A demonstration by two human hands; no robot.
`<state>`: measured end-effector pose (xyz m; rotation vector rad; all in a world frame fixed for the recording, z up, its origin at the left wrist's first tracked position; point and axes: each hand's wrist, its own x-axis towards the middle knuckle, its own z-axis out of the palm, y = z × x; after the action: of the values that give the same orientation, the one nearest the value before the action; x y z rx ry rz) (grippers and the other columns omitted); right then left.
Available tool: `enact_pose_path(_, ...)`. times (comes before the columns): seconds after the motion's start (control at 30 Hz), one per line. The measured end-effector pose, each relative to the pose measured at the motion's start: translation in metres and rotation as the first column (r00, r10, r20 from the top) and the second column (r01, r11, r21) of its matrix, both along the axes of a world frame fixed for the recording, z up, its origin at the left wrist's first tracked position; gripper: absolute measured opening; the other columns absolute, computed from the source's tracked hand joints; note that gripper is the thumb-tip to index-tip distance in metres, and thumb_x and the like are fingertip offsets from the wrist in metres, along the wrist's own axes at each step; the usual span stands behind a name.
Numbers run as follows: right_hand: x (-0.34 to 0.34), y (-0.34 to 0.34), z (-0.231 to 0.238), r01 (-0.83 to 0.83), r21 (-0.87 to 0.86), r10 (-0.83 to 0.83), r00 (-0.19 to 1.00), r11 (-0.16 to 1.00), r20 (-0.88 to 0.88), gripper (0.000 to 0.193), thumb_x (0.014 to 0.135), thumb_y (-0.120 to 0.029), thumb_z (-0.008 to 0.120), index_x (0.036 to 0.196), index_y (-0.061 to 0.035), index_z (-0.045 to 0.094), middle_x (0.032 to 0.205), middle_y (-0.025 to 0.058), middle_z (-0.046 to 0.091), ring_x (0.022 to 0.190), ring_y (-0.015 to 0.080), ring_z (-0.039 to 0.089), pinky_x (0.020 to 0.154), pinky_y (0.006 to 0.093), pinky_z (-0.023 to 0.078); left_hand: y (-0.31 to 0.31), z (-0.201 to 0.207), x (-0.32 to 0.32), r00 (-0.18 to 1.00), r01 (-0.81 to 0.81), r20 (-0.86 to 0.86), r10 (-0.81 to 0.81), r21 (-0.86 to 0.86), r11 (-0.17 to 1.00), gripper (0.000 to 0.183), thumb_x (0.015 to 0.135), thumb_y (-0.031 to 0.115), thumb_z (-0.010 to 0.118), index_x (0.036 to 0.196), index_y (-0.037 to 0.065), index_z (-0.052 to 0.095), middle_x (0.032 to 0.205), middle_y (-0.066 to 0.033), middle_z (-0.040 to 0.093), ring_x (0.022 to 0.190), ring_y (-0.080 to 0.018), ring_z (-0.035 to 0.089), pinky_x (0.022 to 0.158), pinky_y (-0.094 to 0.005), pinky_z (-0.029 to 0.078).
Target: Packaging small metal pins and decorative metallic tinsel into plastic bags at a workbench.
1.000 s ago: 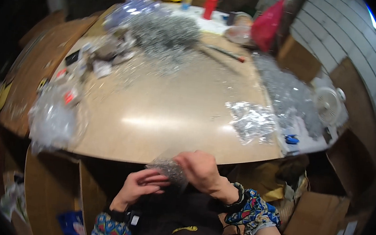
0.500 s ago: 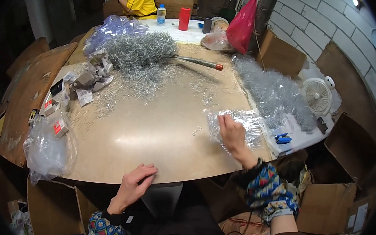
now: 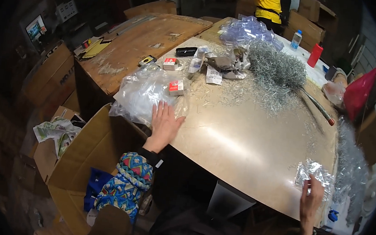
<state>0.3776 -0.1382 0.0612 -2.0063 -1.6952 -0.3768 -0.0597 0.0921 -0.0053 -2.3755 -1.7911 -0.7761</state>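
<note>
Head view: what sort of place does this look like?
Probably a small workshop or packing area: a large worktable bears a heap of thin metal pieces and clear plastic bagging, with an open cardboard box beside it.

Left grip (image 3: 164, 126) spread over clear bag (image 3: 138, 94), right grip (image 3: 311, 199) at shiny packets (image 3: 313, 170), silvery wire heap (image 3: 278, 69) on table (image 3: 236, 135)

my tan table (image 3: 246, 127) holds lots of things. i see clear plastic bags (image 3: 138, 93) at the near left corner. a black case (image 3: 186, 51) lies by the left edge, with crumpled paper (image 3: 222, 63) further in. a big heap of silver wires (image 3: 276, 69) sits toward the far edge. shiny clear bags (image 3: 313, 168) lie near the right edge.
</note>
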Motion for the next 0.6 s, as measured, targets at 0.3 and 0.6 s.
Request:
enact_pose_path(0.3,-0.158,0.056,-0.002,-0.666,-0.045,0.666,0.746,0.745,-0.024,0.044,0.076,-0.02,0.07,0.113,0.0001,0.055,0.11,0.0135,0.058,0.105,0.0277,0.055,0.087,0.0396,0.045,-0.084,0.008,0.052,0.602,0.793,0.183,-0.778,-0.023,0.608,0.039,0.077,0.015,0.071,0.113,0.002,0.06,0.117,-0.0159,0.061,0.112,-0.0303,0.057,0.094,-0.0408,0.045)
enact_pose_path(0.6,-0.161,0.013,-0.015,-0.703,-0.098,0.336,0.452,0.704,-0.826,0.03,0.087,-0.011,0.062,0.116,-0.0054,0.056,0.078,0.0094,0.062,0.068,0.0237,0.061,0.067,0.0336,0.048,-0.153,0.033,0.071,0.501,0.81,0.778,-0.379,-0.268,0.521,0.008,0.087,0.004,0.063,0.093,-0.001,0.061,0.071,-0.005,0.063,0.062,-0.0079,0.06,0.054,-0.0223,0.047)
